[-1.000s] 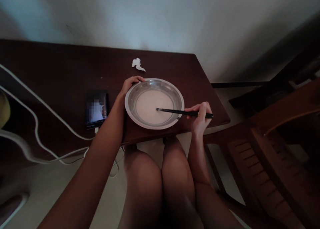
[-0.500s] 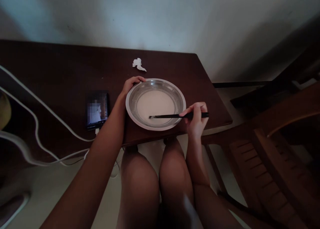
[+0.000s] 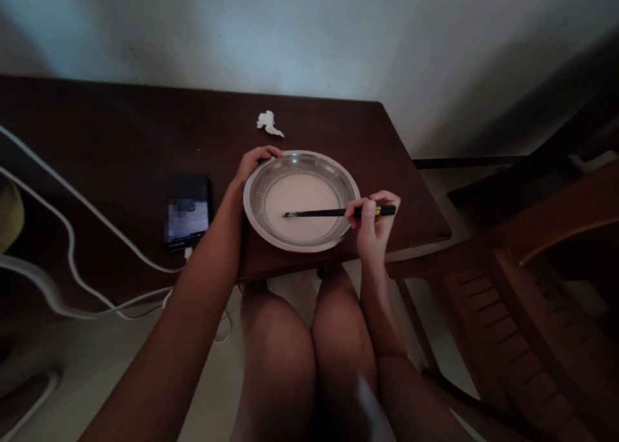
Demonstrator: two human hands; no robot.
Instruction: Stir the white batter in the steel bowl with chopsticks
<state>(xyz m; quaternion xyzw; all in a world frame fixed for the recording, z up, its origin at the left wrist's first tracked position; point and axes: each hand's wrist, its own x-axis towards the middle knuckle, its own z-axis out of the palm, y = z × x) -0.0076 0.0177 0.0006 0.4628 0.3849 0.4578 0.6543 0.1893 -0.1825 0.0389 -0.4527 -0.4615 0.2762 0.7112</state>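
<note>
A round metal basin (image 3: 255,221) stands near the front edge of the dark table, holding a pale, milky liquid (image 3: 302,194). My left hand (image 3: 256,160) grips its far left rim, with the fingers over the edge and part of the hand hidden behind the bowl wall. Black chopsticks (image 3: 324,212) with a gold band are pinched in my right hand (image 3: 373,226) beside the right rim. Their tips reach into the liquid left of its middle and carry some whitish stuff. Whether there are exactly two sticks I cannot tell.
Crumpled white tissue (image 3: 269,124) lies behind the basin. A lit phone (image 3: 187,213) rests left of my left forearm, plugged into a white cable (image 3: 120,252). Several cables cross the table's left side. A wooden chair (image 3: 503,313) stands at the right; a wall borders the table's back.
The chopsticks' tips have shifted slightly away from me and to the left in the liquid. My right hand has turned a little. My left hand stays on the rim. The phone's picture differs.
</note>
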